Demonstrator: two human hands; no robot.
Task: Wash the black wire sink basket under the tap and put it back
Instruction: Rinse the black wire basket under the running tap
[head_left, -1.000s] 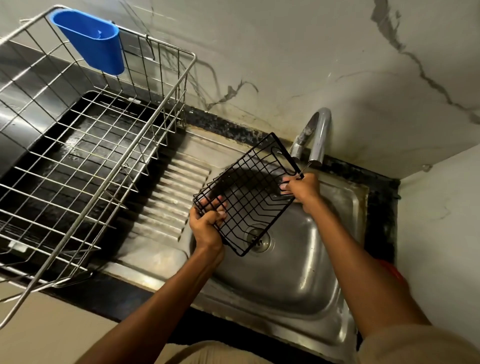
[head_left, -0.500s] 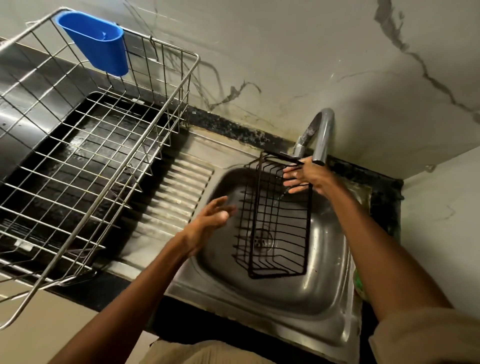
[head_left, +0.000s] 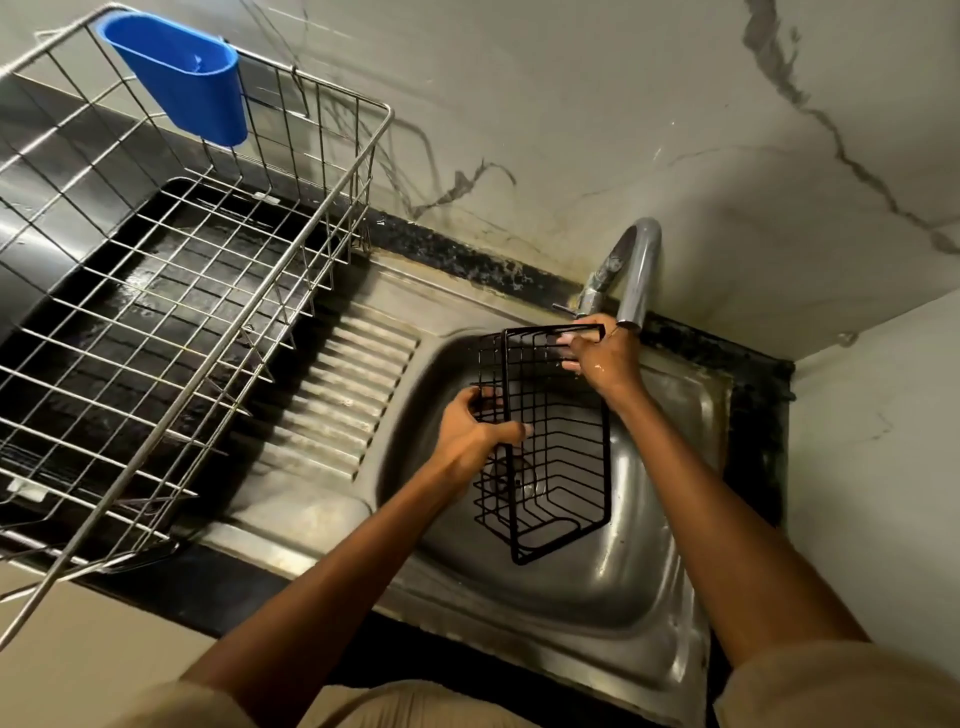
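Note:
The black wire basket (head_left: 558, 457) stands on end inside the steel sink (head_left: 660, 587), its open side facing me. My left hand (head_left: 470, 434) grips its left rim about halfway up, thumb curled over the wire. My right hand (head_left: 602, 358) holds the top rim, right under the spout of the chrome tap (head_left: 636, 275). The right hand looks wet. I cannot tell whether water is running. The sink drain shows through the basket's wires.
A large steel wire dish rack (head_left: 171, 312) fills the counter at left, with a blue plastic cup (head_left: 182, 78) hooked on its back rim. The ribbed drainboard (head_left: 337, 395) lies between rack and bowl. A marble wall stands close behind the tap.
My left hand, which had let go of the basket, has come back and taken hold of its left rim. The basket stays upright under the tap, held at the top by my right hand.

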